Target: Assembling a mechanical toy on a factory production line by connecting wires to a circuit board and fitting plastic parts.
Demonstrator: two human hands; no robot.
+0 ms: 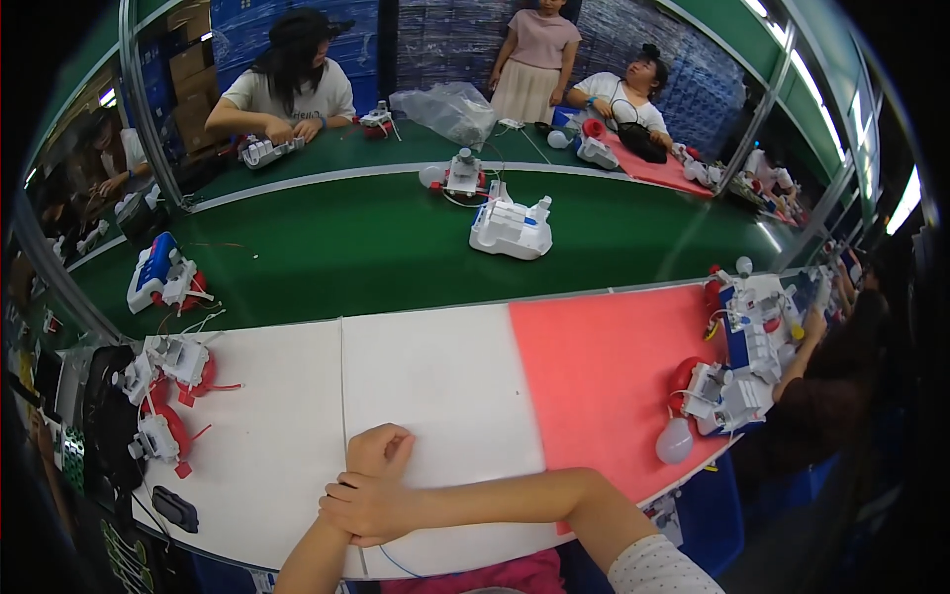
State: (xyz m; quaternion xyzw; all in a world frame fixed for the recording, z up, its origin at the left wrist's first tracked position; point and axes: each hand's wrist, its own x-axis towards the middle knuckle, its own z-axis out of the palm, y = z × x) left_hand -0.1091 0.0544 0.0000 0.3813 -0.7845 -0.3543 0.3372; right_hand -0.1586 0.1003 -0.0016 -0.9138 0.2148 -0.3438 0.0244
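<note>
Head view, worktable entry. Left hand [381, 452]: curled into a loose fist, knuckles down on the white mat [435, 376], nothing seen in it. Right hand [368, 507]: laid across the left wrist, fingers closed around it, forearm coming in from the lower right. Both hands rest at the near edge of the mat, close to the seam between its two white panels.

Nearest item: small black oblong device [175, 508], flat on the mat's lower left corner, well apart from the hands; long axis runs from upper left to lower right. Dark casing, rounded ends; finer detail too small to tell.

Further left: two white-and-red toy assemblies [163, 396], one above the other, red strips trailing.

Right of the white panels: pink mat [594, 376], with white-and-blue toy assemblies [742, 366] and a pale balloon [674, 441] at its far right edge.

Beyond: green conveyor belt [346, 247] carrying a white toy unit [511, 228] and a blue-and-white unit [158, 272].
</note>
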